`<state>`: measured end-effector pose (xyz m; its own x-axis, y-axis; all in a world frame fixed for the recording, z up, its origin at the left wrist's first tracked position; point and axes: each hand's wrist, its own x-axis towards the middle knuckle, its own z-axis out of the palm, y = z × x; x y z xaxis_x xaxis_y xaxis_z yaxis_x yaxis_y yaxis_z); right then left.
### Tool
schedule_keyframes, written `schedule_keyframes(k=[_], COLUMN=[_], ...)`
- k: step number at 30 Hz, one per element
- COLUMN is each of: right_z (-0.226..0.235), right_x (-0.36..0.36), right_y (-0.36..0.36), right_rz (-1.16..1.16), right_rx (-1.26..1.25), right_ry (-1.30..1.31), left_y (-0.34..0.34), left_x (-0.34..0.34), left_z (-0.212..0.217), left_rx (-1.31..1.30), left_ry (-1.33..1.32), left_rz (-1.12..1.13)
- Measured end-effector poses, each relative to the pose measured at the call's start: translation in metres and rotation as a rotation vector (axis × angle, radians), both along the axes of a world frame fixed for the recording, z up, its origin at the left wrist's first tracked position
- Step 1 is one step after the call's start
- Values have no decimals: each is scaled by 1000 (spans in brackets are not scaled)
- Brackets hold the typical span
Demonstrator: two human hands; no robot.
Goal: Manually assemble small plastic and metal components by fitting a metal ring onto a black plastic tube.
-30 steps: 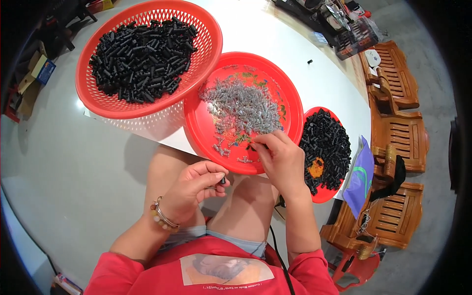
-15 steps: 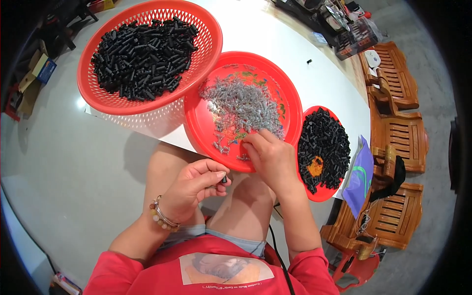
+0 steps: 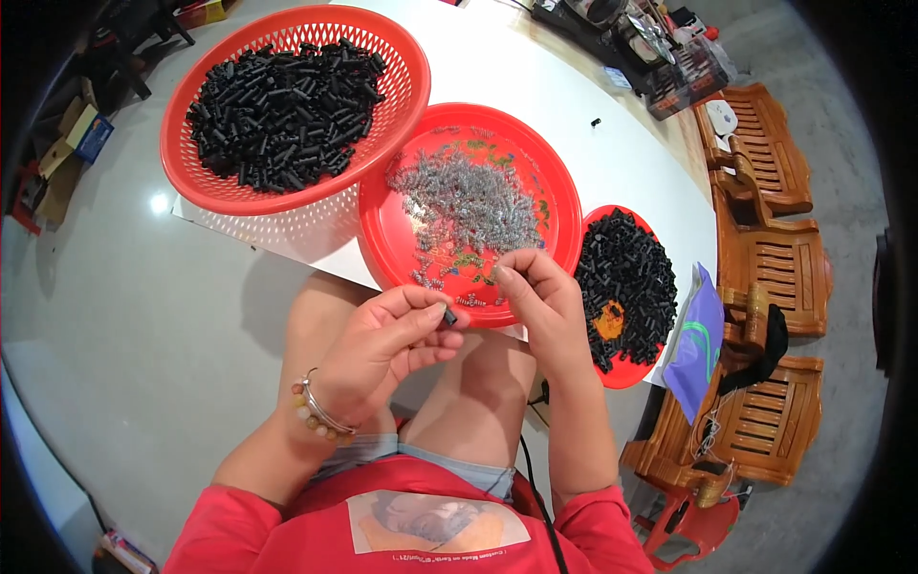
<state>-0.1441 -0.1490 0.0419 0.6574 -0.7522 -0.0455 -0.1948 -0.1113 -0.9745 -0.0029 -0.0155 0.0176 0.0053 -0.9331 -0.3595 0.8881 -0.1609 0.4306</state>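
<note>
Between the thumb and fingers of my left hand (image 3: 378, 335) is a short black plastic tube (image 3: 449, 316), held tilted at the tray's near edge. My right hand (image 3: 543, 298) is closed in a pinch just right of it, over the tray's near right side. Whatever those fingertips hold is too small to make out. Beneath and beyond the hands, a round red tray (image 3: 564, 206) carries a heap of small silvery coil springs (image 3: 473, 196), with a few loose ones close to the near rim.
At the far left, a red plastic basket (image 3: 413, 100) holds many longer black tubes. A red dish (image 3: 626, 375) of short black pieces stands right, beside a purple bag (image 3: 696, 344). One black piece (image 3: 595, 122) lies alone on the white table (image 3: 535, 86). Wooden chairs (image 3: 775, 258) line the right.
My right hand has lifted off the springs and turned, its fingertips still pinched. The left hand has risen slightly toward the right one with the black tube.
</note>
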Motion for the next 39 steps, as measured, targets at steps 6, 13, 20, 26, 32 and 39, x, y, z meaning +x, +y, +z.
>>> schedule_keyframes(k=[6,13,20,26,32,39], right_z=[16,14,14,14,12,13], right_x=[-5,-2,0,2,0,-10], right_y=[18,37,42,40,38,35], right_rz=[-7,-36,-42,-10,-30,-49], right_rx=[565,179,-70,-260,-503,-462], right_ry=[-186,-211,-178,-124,-83,-3], left_y=[-11,-10,-10,-10,-9,-9], left_x=[-6,-13,-15,-15,-17,-11], left_z=[10,5,6,0,1,2], left_rx=[5,-43,-39,-69,-72,-52], left_ry=[88,277,372,406,501,504], left_rz=[77,54,19,-3,16,47])
